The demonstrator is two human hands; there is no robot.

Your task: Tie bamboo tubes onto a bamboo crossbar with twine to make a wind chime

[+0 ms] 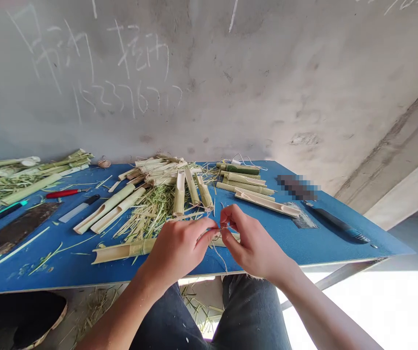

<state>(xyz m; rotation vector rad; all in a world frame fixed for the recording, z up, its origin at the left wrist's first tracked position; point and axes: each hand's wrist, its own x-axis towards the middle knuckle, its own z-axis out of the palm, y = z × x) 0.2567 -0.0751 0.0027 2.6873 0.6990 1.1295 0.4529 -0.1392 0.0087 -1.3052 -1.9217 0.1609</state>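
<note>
My left hand (179, 248) and my right hand (250, 243) meet over the front edge of the blue table (66, 272). Both are closed in a pinch on a thin pale string (220, 232) stretched between the fingertips, with a loose end hanging down. Just beneath the hands lies a split bamboo piece (121, 251), partly hidden by my left hand. Three short split bamboo pieces (192, 192) lie fanned just beyond the hands on a heap of shavings.
Long split bamboo halves (112, 208), a red-handled tool (63, 193), a flat blade (15, 231) and bamboo stalks (29, 175) are at left. More bamboo pieces (252, 189) and a dark knife (336, 222) lie at right. A concrete wall stands behind.
</note>
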